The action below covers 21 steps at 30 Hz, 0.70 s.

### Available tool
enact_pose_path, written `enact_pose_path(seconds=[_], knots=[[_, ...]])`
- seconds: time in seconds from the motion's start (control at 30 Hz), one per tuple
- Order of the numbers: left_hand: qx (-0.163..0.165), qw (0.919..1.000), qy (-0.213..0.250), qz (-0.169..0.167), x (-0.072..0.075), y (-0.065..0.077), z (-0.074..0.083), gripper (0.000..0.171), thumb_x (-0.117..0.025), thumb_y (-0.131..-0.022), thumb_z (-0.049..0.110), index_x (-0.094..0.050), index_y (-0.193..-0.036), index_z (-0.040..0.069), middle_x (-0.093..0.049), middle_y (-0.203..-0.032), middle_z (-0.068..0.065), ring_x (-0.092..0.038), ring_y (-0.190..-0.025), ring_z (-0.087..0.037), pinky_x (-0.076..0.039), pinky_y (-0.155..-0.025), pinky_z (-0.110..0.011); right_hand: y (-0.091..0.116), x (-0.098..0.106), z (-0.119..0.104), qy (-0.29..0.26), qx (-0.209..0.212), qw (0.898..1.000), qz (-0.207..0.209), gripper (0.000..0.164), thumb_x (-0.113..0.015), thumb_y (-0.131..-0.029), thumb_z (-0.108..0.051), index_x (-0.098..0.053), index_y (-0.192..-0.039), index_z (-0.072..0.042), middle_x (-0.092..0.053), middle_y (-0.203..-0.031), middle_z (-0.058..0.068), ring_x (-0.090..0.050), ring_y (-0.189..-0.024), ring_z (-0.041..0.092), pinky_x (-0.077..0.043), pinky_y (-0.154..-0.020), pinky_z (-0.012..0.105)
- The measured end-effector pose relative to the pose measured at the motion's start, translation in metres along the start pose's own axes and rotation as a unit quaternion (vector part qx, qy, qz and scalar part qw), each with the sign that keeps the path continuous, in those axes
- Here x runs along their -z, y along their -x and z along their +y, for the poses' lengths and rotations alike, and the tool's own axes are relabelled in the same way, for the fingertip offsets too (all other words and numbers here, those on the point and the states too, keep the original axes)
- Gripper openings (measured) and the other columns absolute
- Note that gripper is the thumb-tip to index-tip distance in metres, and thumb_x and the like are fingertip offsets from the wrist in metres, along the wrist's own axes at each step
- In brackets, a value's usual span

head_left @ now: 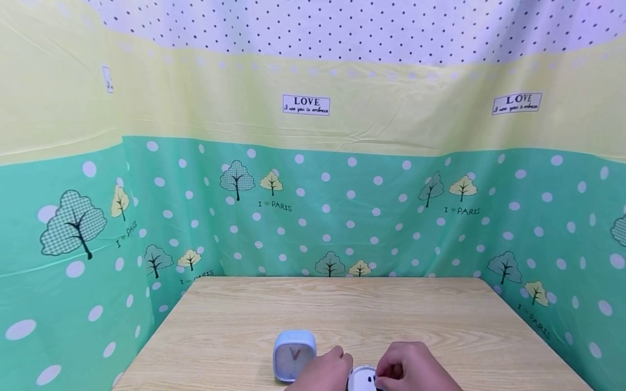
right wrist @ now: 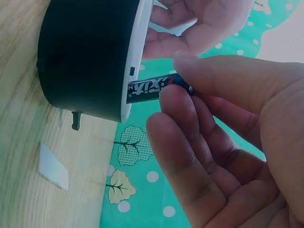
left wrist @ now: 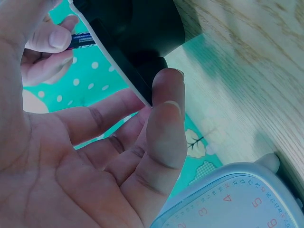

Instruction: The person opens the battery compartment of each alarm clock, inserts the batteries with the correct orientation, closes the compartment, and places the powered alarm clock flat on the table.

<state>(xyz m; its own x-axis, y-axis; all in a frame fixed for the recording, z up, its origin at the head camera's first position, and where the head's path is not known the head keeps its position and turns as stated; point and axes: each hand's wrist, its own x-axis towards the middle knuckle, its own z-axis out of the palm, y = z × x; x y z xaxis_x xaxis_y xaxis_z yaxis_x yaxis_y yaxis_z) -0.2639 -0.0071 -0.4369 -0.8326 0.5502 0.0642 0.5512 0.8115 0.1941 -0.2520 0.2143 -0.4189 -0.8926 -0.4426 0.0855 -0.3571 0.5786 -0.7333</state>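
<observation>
A round black device with a white face (head_left: 361, 378) stands at the table's front edge, its white side turned up toward the person. My left hand (head_left: 325, 372) holds it at the rim; in the left wrist view, its fingertips (left wrist: 167, 85) curl over the edge by the black body (left wrist: 137, 28). With thumb and fingers, my right hand (head_left: 413, 369) pinches a dark battery (right wrist: 149, 89) by its end. The battery's other end meets an opening in the white face, and its tip is hidden there. A small black lever (right wrist: 76, 120) sticks out from the body's side.
A light blue square clock (head_left: 295, 355) stands just left of my left hand. A small white flat piece (right wrist: 53, 166) lies on the wooden table (head_left: 342, 304), beside the black device. Green polka-dot curtain (head_left: 303, 217) surrounds the table at the back and sides.
</observation>
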Motion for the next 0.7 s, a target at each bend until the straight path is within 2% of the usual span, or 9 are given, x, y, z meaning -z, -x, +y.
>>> enact_pose_path(seconds=[0.27,0.47,0.7], knots=[[0.000,1.0000,-0.005,-0.001,-0.0003,-0.0005,-0.0003,0.036,-0.075,-0.073,0.038,-0.063,-0.098,0.016,-0.049,-0.085,0.005,-0.049,-0.067,-0.005,-0.045,-0.058,-0.024,0.0021,-0.0031,0.0022,-0.013,0.069,0.998,-0.005,0.004,-0.078,-0.076,-0.022,-0.075,-0.078,-0.020,-0.062,-0.074,-0.009,-0.059,-0.064,0.004,-0.050,-0.054,0.024],[0.003,1.0000,-0.001,-0.008,-0.0002,-0.0014,-0.0005,0.036,-0.075,-0.073,0.038,-0.063,-0.099,0.016,-0.050,-0.085,0.005,-0.049,-0.067,-0.005,-0.045,-0.058,-0.024,0.0031,-0.0053,0.0016,-0.028,0.075,0.997,-0.022,0.011,-0.080,-0.072,-0.029,-0.075,-0.078,-0.021,-0.063,-0.075,-0.007,-0.061,-0.064,0.005,-0.052,-0.054,0.025],[0.005,0.9998,0.001,-0.018,0.0001,-0.0018,-0.0010,0.038,-0.075,-0.074,0.041,-0.064,-0.101,0.016,-0.051,-0.086,0.005,-0.050,-0.068,-0.005,-0.046,-0.059,-0.024,0.0026,-0.0051,0.0028,-0.014,0.085,0.996,-0.031,0.011,-0.081,-0.071,-0.032,-0.074,-0.077,-0.026,-0.063,-0.073,-0.010,-0.060,-0.063,0.003,-0.052,-0.054,0.024]])
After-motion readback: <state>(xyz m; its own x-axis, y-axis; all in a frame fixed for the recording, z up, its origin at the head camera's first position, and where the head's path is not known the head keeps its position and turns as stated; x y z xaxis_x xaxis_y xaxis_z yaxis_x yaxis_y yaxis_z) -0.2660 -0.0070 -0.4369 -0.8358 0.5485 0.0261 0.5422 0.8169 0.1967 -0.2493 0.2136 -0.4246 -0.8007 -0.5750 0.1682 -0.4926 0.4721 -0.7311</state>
